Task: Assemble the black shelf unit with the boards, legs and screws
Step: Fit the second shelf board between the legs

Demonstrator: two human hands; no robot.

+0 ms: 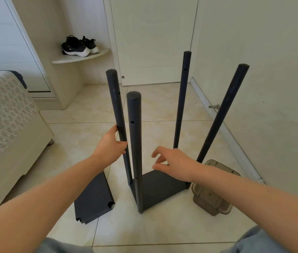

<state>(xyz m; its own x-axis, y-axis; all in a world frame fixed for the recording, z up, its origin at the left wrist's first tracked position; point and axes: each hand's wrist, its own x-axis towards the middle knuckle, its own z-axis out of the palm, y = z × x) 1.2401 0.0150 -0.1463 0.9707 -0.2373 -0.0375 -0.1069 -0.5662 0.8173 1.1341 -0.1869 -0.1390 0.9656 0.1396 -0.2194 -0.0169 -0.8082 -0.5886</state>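
Note:
A black board (160,189) lies on the tiled floor with several black round legs standing up from its corners. My left hand (110,145) grips the far left leg (116,114) about halfway up. The near left leg (135,143) stands just to its right. My right hand (173,164) hovers over the board with loosely bent fingers and holds nothing. The far right leg (182,99) and the leaning right leg (223,114) stand free. Another black board (94,198) with notched corners lies flat on the floor to the left.
A translucent brown plastic box (213,196) sits on the floor by the board's right end. A bed (3,114) fills the left side. A white door (153,41) and wall (272,70) close the back and right. Black shoes (78,45) rest on a corner shelf.

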